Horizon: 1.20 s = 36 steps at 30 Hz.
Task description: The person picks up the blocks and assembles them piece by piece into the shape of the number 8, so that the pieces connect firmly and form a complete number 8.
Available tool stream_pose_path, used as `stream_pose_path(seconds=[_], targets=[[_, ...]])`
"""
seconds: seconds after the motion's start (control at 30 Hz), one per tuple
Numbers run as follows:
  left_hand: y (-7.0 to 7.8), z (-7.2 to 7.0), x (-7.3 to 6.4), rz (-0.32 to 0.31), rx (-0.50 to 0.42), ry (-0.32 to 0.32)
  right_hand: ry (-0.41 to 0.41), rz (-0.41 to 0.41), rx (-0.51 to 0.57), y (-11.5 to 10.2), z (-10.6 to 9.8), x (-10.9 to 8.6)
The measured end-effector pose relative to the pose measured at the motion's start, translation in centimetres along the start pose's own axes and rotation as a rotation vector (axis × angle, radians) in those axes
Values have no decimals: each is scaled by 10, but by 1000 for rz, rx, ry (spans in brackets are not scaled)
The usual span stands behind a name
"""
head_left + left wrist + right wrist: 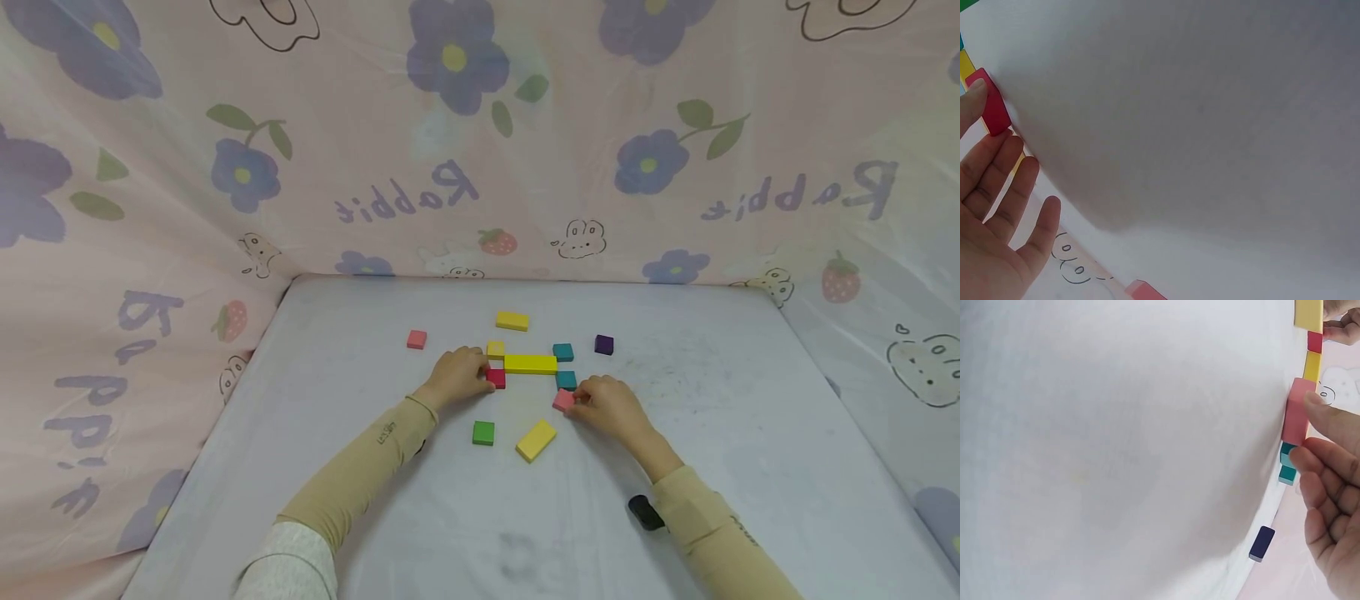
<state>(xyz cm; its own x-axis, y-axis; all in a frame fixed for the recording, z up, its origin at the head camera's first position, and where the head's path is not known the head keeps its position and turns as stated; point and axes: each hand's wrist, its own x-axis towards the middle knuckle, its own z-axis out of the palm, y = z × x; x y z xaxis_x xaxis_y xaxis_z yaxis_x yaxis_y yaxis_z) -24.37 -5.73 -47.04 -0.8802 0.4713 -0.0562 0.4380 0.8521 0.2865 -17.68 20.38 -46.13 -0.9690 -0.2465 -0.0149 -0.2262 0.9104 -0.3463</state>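
Observation:
My left hand (454, 375) pinches a red block (497, 380) between thumb and fingertips, at the left end of a long yellow block (530, 364). Behind the red one sits a small yellow block (496, 349). Two teal blocks, a rear one (563, 352) and a front one (566, 381), stand at the long block's right end. With thumb and fingers my right hand (613, 408) holds a pink block (563, 400), slightly turned, just in front of the front teal block. In the right wrist view this pink block (1297, 412) overlaps the teal ones.
A yellow block (512, 321) lies at the back, a second pink block (417, 339) back left, a dark purple block (604, 344) back right. Nearer me are a green block (483, 432) and an angled yellow block (536, 441). Patterned cloth walls (525, 167) surround the white table (337, 333).

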Motion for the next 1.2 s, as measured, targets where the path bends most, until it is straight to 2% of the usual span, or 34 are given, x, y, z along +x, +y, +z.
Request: stream_pose_path(seconds=[0.33,0.67,1.0,1.2], targets=[[1,0,-2,2,3,4,-3,25,2,-3,0,1],[3,1,-7,43,111,22,-38,72,20,-4,1,2],[3,4,-11,17,36,18,-35,88,25,-3,2,2],[6,2,-25,39,6,37,-30,80,38,-1,2,2]])
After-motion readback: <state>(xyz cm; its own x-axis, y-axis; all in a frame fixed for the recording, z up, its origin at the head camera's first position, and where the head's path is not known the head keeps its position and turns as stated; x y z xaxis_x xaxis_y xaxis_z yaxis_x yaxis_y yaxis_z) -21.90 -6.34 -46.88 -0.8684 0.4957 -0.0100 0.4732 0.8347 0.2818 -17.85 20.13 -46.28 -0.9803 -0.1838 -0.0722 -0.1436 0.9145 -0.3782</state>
